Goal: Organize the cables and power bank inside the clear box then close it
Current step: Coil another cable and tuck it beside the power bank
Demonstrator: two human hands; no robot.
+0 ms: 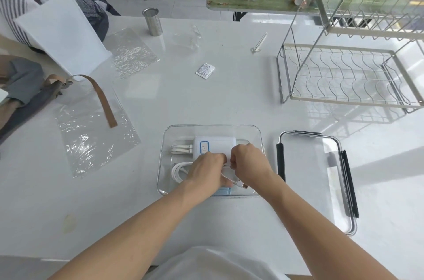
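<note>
The clear box (212,127) stands open on the white table in front of me. A white power bank (214,143) with a blue-framed label lies in its far half, with short white cables (181,149) at its left. Both hands are inside the box. My left hand (207,170) grips a coiled white cable (177,170) in the near half. My right hand (249,161) pinches the same cable, whose metal plug (242,185) sticks out below my fingers. The clear lid (317,178) with black clips lies flat to the right of the box.
A wire dish rack (348,68) stands at the right rear. Plastic sheets (91,139), a brown strap (103,100) and a bag lie at the left. A steel cup (152,21) and a small white sachet (205,70) sit farther back. Someone stands beyond the table.
</note>
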